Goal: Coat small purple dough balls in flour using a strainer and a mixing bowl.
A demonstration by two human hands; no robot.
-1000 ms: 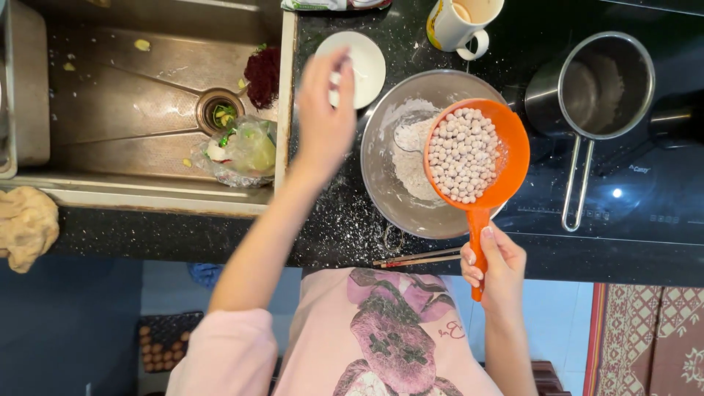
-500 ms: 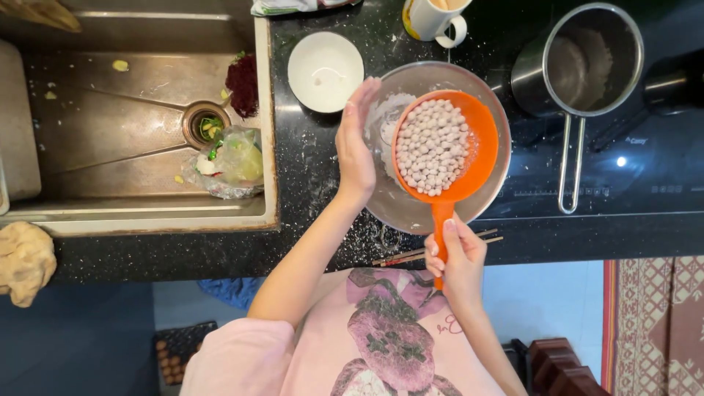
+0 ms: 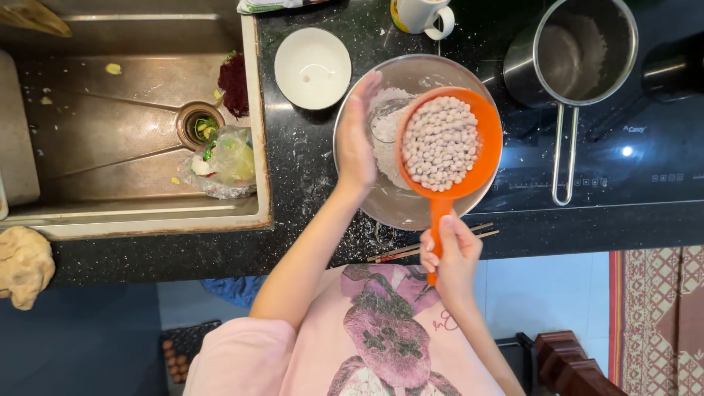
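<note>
**A:** Head view, status? Where's the strainer?

**B:** Orange strainer [image 3: 449,143] sits centre-right of the frame, held over the steel bowl [image 3: 396,205]. Full of small pale balls [image 3: 440,143]. White flour [image 3: 385,128] lies in the bowl under it.

**A:** Which hand has it?

**B:** Right hand [image 3: 451,253]. Grip is closed around the handle, at the lower end, near the table edge.

**A:** Long axis?

**B:** Handle runs roughly straight up the frame from the right hand to the basket. Basket is the far end, above the grip.

**A:** Left hand?

**B:** Left hand [image 3: 356,139] is flat and spread, fingers together, palm facing the strainer's left rim. Touching or just beside the rim; can't tell which. Holds nothing.

**A:** So which hand is nearer the basket?

**B:** Left one. Right hand is only on the handle. Basket lies directly right of the left palm.

**A:** Anything around?

**B:** White dish [image 3: 313,67] upper left of the bowl, mug [image 3: 425,15] at the top edge, saucepan [image 3: 579,51] upper right on the cooktop [image 3: 645,169]. Chopsticks [image 3: 400,251] on the dark table [image 3: 308,191] below the bowl. Sink [image 3: 110,132] at left with scraps and a plastic bag [image 3: 227,161].
</note>
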